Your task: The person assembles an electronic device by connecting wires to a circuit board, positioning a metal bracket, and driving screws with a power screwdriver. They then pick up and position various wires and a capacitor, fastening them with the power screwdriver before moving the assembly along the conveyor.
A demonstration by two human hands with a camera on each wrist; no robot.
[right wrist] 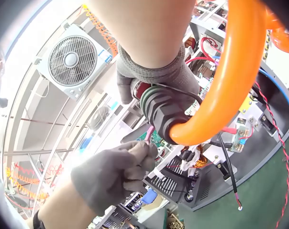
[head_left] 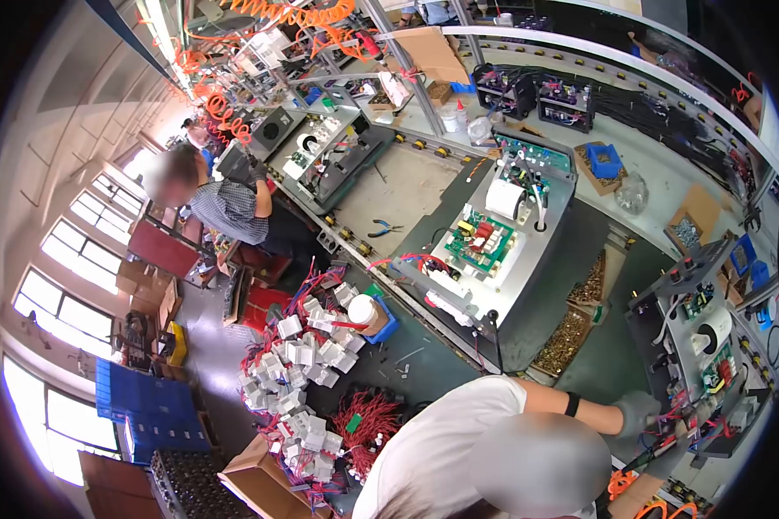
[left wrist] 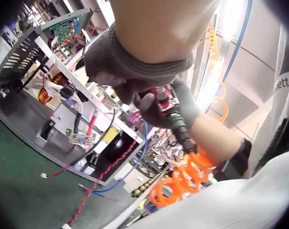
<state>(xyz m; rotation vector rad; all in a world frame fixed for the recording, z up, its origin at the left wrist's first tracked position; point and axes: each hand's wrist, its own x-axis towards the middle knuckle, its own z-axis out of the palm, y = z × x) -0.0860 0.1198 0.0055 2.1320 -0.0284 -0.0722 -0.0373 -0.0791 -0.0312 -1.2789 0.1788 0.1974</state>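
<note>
My right hand (right wrist: 154, 71), in a grey glove, grips a red and green air screwdriver (right wrist: 156, 102) with an orange coiled hose (right wrist: 230, 86) at its rear end. My left hand (right wrist: 116, 176), also gloved in grey, pinches a pink wire (right wrist: 149, 132) just below the tool. Both hands, the left (head_left: 636, 415) and the right (head_left: 666, 458), work over the near edge of an open metal machine housing (head_left: 645, 337). Inside that housing (left wrist: 20, 114) sit copper coils (left wrist: 45, 94), small boards and loose cables. The screwdriver's tip is hidden behind my hands.
A twisted red wire (left wrist: 106, 171) and a blue wire (left wrist: 128, 174) hang from the housing. On the line stands another open unit (head_left: 485, 242), beside trays of brass screws (head_left: 571, 337). White connectors (head_left: 307, 355) pile up behind me. A coworker (head_left: 234, 208) stands farther down the line.
</note>
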